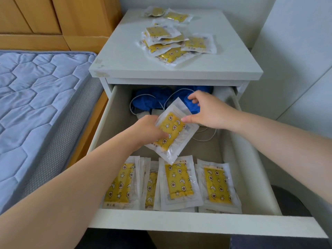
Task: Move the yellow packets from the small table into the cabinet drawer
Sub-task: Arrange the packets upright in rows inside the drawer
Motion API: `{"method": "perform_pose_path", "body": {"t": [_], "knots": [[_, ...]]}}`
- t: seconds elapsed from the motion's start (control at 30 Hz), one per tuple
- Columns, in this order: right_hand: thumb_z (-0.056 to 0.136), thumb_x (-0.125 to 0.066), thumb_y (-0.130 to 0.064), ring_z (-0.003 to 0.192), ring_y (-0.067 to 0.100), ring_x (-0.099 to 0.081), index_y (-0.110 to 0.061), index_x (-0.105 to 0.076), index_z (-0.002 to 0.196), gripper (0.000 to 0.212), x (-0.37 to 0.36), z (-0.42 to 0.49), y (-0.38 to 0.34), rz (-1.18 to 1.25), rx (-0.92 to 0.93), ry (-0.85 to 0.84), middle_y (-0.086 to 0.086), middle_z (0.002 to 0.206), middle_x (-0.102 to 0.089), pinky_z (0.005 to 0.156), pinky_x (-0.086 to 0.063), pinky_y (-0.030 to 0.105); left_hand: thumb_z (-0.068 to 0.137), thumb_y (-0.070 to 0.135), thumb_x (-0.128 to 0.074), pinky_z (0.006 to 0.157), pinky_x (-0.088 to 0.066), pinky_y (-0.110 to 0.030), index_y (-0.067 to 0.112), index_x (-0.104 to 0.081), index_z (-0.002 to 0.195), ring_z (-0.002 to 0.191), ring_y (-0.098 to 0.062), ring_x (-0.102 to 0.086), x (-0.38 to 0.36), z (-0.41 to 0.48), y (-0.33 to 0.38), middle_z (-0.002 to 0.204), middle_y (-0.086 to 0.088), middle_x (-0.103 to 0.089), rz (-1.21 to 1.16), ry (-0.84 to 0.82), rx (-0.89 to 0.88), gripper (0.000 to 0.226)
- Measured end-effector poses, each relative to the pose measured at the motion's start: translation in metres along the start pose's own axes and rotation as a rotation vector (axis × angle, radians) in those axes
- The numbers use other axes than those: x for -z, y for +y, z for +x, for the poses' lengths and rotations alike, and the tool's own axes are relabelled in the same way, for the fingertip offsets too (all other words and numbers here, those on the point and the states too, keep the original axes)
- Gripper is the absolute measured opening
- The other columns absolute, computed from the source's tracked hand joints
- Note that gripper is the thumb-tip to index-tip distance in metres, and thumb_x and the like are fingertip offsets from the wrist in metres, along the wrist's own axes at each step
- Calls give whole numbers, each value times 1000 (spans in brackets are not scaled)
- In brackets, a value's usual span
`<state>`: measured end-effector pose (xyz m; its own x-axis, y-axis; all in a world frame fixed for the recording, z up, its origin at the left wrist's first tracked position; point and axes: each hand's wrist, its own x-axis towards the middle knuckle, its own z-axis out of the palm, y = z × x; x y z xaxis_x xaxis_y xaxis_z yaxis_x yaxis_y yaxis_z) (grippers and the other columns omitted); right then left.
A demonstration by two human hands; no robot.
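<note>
A yellow packet [173,132] in clear wrap hangs tilted over the open cabinet drawer [179,222]. My left hand [149,131] grips its lower left edge. My right hand [206,112] pinches its upper right edge with the thumb. Several yellow packets [177,184] lie in a row along the drawer's front. Several more yellow packets [168,44] are piled on the white small table top [125,56] above the drawer, toward its back right.
Blue cloth [152,99] and a white cord [204,139] lie at the drawer's back. A bed with a blue quilted mattress [36,97] stands to the left. White cupboard panels [296,51] stand to the right.
</note>
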<state>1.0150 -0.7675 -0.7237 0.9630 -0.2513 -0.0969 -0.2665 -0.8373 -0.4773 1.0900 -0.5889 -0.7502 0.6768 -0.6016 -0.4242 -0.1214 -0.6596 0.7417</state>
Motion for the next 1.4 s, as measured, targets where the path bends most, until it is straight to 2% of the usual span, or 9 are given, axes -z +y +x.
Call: {"method": "perform_pose_path", "body": {"t": [0.13, 0.3, 0.5, 0.57, 0.67, 0.87, 1.07, 1.23, 1.4], "knots": [[74, -79, -30, 72, 21, -61, -1, -63, 84, 35, -2, 8, 3, 159, -13, -117, 7, 80, -65, 65, -51, 31, 82, 16, -73, 87, -55, -38, 18, -63, 114, 94, -16, -68, -8, 2, 1, 104, 1, -70, -62, -17, -81, 33], [76, -77, -16, 57, 10, -47, -13, -58, 70, 20, 21, 13, 7, 74, -32, -75, -2, 63, -53, 51, -33, 24, 78, 26, -77, 86, -54, -29, 26, -60, 111, 92, -7, -67, -13, 6, 4, 103, 9, -69, -57, -83, -157, 38], [79, -72, -25, 80, 20, -65, -15, -68, 88, 14, 10, 2, 11, -414, 19, -623, 1, 86, -69, 71, -52, 34, 85, 50, -63, 108, -36, -32, 25, -29, 148, 133, -16, -41, -22, 6, -8, 150, 6, -39, 756, -514, -153, 76], [82, -68, -24, 76, 20, -61, -11, -65, 93, 17, -16, -12, 10, -542, 17, -736, 2, 83, -63, 64, -50, 31, 86, 54, -60, 109, -33, -33, 25, -23, 150, 136, -17, -38, -29, 6, -6, 152, 6, -35, 781, -547, -149, 80], [87, -63, -22, 61, 18, -51, -5, -67, 99, 22, -44, -30, 11, -755, 14, -782, 4, 77, -59, 51, -40, 26, 83, 53, -64, 105, -40, -39, 27, -36, 142, 126, -20, -48, -41, 5, -4, 139, 5, -50, 797, -597, -191, 70], [80, -62, -59, 116, 23, -55, -13, -45, 137, 75, -41, -38, 13, -644, -62, -1065, 2, 133, -55, 84, -40, 26, 77, 55, -70, 109, -37, -40, 27, -10, 151, 135, -23, -38, -54, 1, -10, 152, 2, -34, 852, -594, -190, 99], [78, -67, -56, 119, 24, -53, -14, -39, 140, 81, -50, -44, 13, -662, -32, -1097, 3, 136, -51, 87, -39, 26, 72, 42, -80, 95, -46, -37, 25, -37, 135, 115, -21, -53, -63, -3, -13, 128, 4, -53, 914, -605, -225, 77], [77, -73, -47, 122, 22, -50, -15, -31, 143, 85, -42, -50, 13, -621, -6, -1060, 2, 137, -47, 82, -34, 21, 68, 32, -84, 92, -47, -37, 29, -33, 136, 113, -21, -54, -59, -2, -14, 125, 5, -53, 914, -616, -243, 85], [74, -69, -58, 126, 24, -46, -17, -22, 147, 96, -41, -53, 16, -580, -28, -1025, 2, 143, -42, 91, -37, 27, 71, 39, -81, 97, -46, -37, 29, -32, 138, 115, -18, -53, -58, -2, -14, 129, 7, -53, 855, -618, -258, 84]]}}
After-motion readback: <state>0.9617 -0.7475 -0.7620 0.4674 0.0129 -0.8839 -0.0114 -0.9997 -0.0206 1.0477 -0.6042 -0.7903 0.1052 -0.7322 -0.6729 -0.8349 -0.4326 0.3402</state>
